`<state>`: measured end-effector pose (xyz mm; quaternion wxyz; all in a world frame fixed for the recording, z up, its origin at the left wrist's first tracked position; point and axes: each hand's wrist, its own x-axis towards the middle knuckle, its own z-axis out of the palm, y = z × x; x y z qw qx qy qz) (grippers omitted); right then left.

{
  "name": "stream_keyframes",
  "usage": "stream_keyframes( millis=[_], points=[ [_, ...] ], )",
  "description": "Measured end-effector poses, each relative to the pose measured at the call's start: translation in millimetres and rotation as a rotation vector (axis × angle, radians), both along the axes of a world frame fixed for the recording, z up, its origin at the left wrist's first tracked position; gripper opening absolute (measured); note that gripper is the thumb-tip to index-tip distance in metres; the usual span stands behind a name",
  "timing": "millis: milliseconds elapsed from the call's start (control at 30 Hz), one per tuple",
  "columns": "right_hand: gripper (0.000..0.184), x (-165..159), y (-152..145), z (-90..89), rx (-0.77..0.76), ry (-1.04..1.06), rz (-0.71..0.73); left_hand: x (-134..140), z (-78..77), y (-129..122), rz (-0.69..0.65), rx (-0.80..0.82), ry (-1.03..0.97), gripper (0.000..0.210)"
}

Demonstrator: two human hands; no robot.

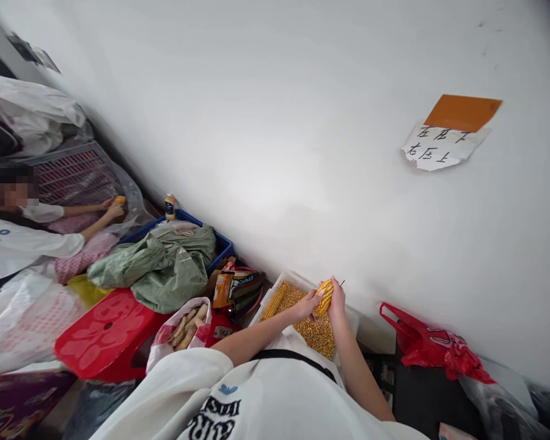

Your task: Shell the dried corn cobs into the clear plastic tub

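Both my hands meet on a yellow corn cob (323, 300), partly stripped in rows. My left hand (308, 305) is closed round its left side. My right hand (337, 300) is closed at its right side, and a thin dark pointed tool (342, 283) sticks out past its fingers; its handle is hidden. Below them stands a clear plastic bin (262, 310) with loose corn kernels (314, 336) in it. Another whole corn cob (274, 300) lies on the kernels at the bin's left end.
Left of the bin are a sack (153, 353) of stripped cobs, a red stool (105, 333) and a blue crate (229, 247) under green plastic. Another person's hands (114, 208) hold corn at far left. A red bag (421, 342) lies right; the wall (293, 153) rises ahead.
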<state>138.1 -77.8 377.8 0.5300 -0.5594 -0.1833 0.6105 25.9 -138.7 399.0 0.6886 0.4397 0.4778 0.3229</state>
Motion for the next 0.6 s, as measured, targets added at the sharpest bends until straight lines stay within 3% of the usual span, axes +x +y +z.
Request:
stream_keyframes(
  millis=[200, 400, 600],
  points=[
    [0.036, -2, 6, -2.3, 0.045, -0.021, -0.012, 5, -12.7, 4, 0.057, 0.041, 0.067, 0.067],
    [0.036, -1, 8, -2.6, 0.07, -0.083, -0.002, 6, -5.9, 7, 0.07, 0.009, 0.056, 0.061],
    [0.033, -1, 6, -1.3, 0.065, -0.075, 0.049, 5, 0.0, 13, 0.177, -0.143, -0.017, 0.058]
  ],
)
